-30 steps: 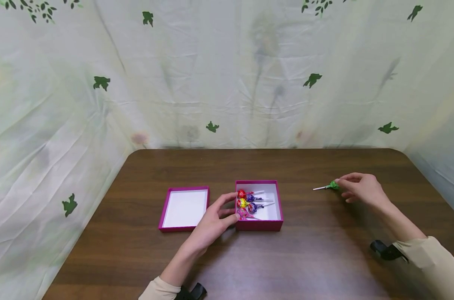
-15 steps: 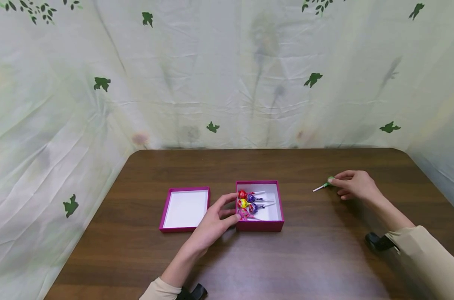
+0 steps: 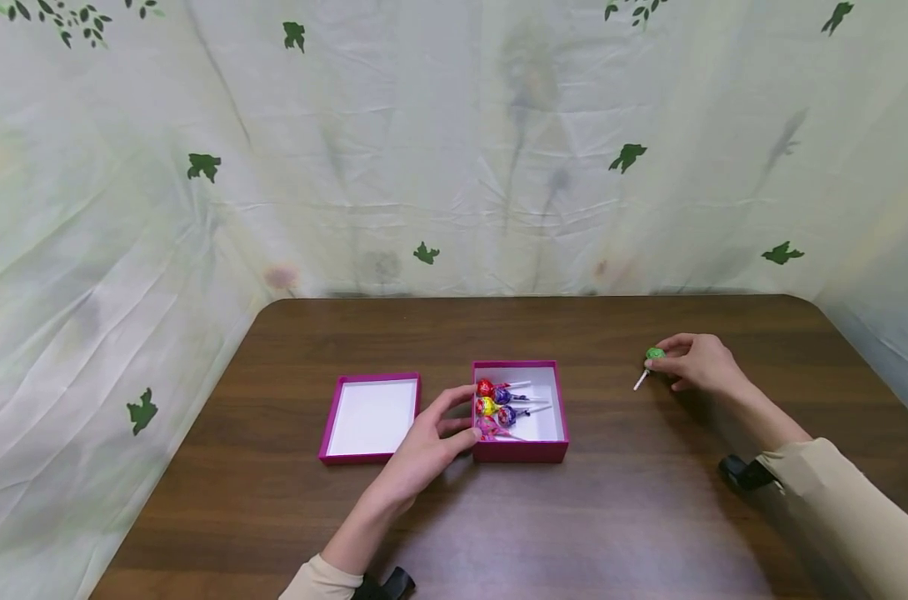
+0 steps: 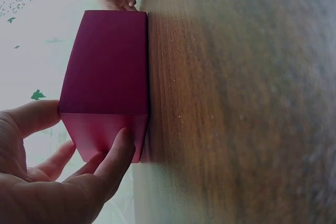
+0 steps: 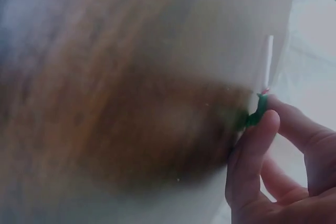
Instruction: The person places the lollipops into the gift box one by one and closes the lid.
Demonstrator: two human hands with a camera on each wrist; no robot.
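My left hand (image 3: 421, 446) rests against the left wall of an uncovered magenta box (image 3: 520, 452). In the left wrist view its fingertips (image 4: 124, 136) touch the box's side, without wrapping round it. Inside the box, several lollipops lie side by side, including a red one (image 3: 485, 387), a yellow one (image 3: 486, 406) and a pink one (image 3: 489, 427), sticks pointing right. To the right, my right hand (image 3: 700, 364) pinches a green lollipop (image 3: 655, 354) by its wrapped head between thumb and fingers. The white stick of this lollipop slants down to the left, just above the table.
The box's lid (image 3: 371, 417), white inside with a magenta rim, lies upturned left of the box, near my left hand. Everything stands on a brown wooden table (image 3: 596, 533). Behind it hangs a pale leaf-patterned curtain (image 3: 469, 167).
My right hand has lifted the green lollipop slightly and moved a little left. The stick has swung from nearly level to pointing steeply down. My left hand and the box have kept still.
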